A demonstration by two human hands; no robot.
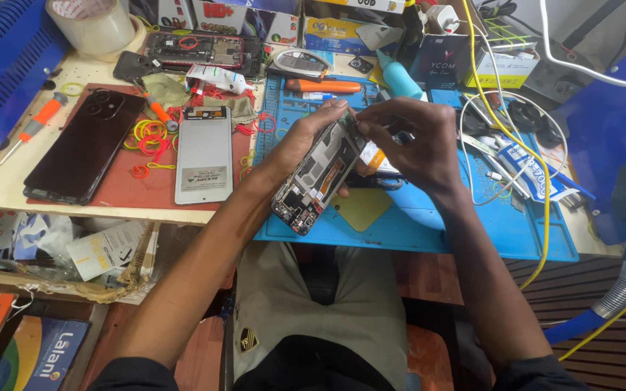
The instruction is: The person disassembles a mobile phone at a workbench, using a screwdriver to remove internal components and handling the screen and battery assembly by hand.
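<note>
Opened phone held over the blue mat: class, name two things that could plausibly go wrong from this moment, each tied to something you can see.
1. The left hand holds the opened phone tilted in the air while the right hand works at its top edge; it might slip and drop onto the blue mat.
2. Its circuitry is exposed, so pressing fingers could damage parts.
3. The yellow cable trails beside the right forearm and might snag.

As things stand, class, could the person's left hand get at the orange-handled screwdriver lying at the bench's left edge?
Probably not straight away: the left hand is holding the opened phone, though the path to the orange-handled screwdriver looks unobstructed.
</note>
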